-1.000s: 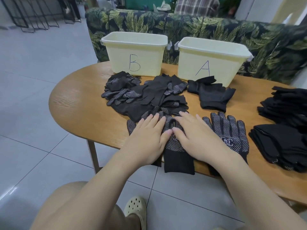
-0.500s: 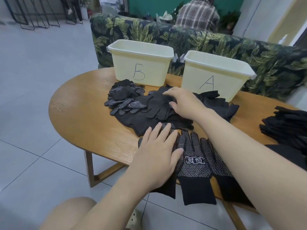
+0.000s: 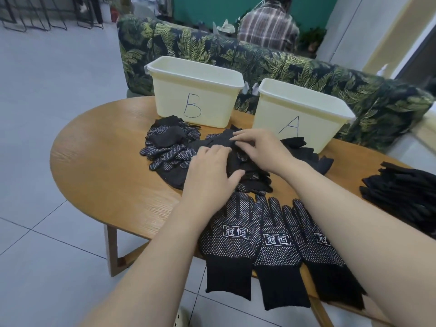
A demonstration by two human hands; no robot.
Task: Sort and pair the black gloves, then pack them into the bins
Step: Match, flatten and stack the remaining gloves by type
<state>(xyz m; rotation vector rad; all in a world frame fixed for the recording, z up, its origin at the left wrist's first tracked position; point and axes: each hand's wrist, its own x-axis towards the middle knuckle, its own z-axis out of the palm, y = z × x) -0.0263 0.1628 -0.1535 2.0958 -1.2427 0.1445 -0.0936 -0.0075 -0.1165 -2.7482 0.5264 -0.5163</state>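
Wooden and oval, the table is carrying everything, its rounded end left of the glove heap lying bare right out to the rim. Behind the heap, bin B is standing at the table's far edge, and bin A is sitting beside it to the right, a narrow gap showing between them. Well to the right of the heap, a stack of black gloves is sitting near the table's edge. Nearer the person than the heap, three dotted gloves are lying flat side by side, their cuffs hanging over the near rim. On the heap itself, the left hand is pressing down with fingers curled into the fabric, while the right hand is pinching a black glove at the top of the heap.
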